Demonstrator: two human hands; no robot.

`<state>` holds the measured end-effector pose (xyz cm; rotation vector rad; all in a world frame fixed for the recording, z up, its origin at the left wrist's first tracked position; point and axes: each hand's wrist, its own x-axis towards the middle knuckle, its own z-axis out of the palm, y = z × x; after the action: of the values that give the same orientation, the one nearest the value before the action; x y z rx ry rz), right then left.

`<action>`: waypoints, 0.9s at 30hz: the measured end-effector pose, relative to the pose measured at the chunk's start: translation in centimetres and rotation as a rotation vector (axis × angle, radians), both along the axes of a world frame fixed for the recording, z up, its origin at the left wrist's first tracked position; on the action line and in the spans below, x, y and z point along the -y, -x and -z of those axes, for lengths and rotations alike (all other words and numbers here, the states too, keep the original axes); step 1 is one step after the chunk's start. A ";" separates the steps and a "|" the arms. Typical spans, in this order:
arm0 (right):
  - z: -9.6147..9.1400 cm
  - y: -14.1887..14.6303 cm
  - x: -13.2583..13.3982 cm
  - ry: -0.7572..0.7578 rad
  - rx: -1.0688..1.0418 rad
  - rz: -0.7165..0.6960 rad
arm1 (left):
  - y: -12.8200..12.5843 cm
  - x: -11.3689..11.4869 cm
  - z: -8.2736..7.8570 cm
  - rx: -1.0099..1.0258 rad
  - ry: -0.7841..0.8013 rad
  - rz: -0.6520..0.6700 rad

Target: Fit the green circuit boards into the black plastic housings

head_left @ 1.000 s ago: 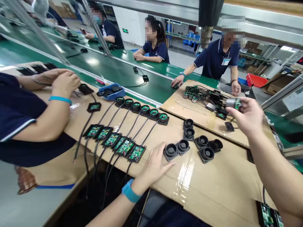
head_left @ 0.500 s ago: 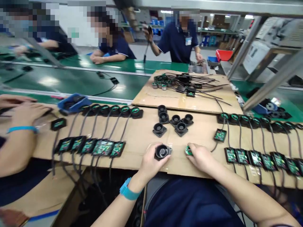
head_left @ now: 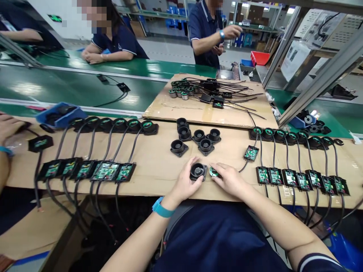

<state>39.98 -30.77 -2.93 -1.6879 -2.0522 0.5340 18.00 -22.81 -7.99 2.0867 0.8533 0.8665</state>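
Note:
My left hand (head_left: 185, 184) grips a black round housing (head_left: 197, 170) on the cardboard-covered bench (head_left: 159, 166). Right beside it my right hand (head_left: 231, 180) pinches a small round part with a green top (head_left: 213, 172); a black cable runs from it to a small green circuit board (head_left: 251, 153). The two parts sit almost touching. Several more empty black housings (head_left: 195, 139) lie in a cluster just beyond my hands.
Rows of wired green boards lie left (head_left: 85, 169) and right (head_left: 302, 179) of me. A cardboard sheet with tangled cabled parts (head_left: 211, 92) sits behind. A blue bin (head_left: 58, 115), a green conveyor (head_left: 85, 90), a neighbour's arm (head_left: 5, 139) and other workers are around.
The view has tilted down and shifted slightly. My hands have brought the black housing and the green-topped part closer together. The worker across the belt lowered an arm.

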 end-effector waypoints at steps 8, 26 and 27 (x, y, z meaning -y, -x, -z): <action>-0.1 0.2 -0.4 0.023 0.038 -0.005 | -0.6 0.2 0.0 -0.054 -0.076 -0.183; -1.4 4.9 0.1 -0.443 -0.225 0.229 | -0.4 0.0 -0.3 0.108 -0.282 -0.079; -0.9 5.3 -0.3 -0.495 -0.205 0.209 | -0.3 0.0 -0.2 0.106 -0.306 -0.067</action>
<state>34.70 -30.50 -1.98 -1.4548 -1.6622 0.1072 18.33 -22.83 -7.82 2.2569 0.7763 1.1955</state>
